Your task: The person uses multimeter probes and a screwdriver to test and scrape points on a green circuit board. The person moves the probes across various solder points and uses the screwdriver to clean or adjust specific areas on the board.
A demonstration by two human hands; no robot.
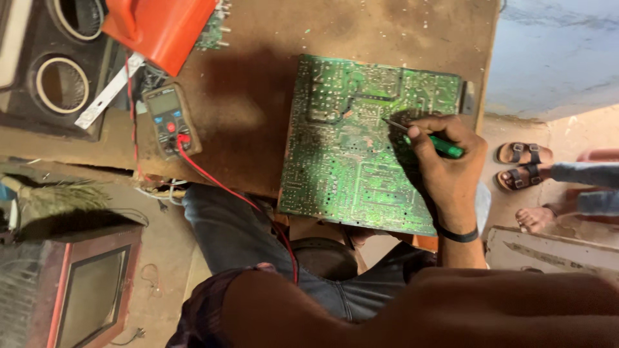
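While the brown wooden surface carries everything in hand, the work looks to be in its middle rather than at either end. The green circuit board lies flat on the surface near its right edge, solder side up, with its near edge hanging just past the surface over the person's knees. So the board is already out and turned over for access. Well apart to its left lies a multimeter, face up, with a red lead plugged in; the lead runs down off the surface and passes out of sight behind the bare arm at the bottom of the view. The meter's screen is too small to read.

The right hand rests on the board's right part, its grip closed around a green-handled tool held like a pen. The thin metal tip touches the board just left of the fingers. The left hand is not in view. No joint or part looks visibly changed, so I judge most of the board as yet unworked
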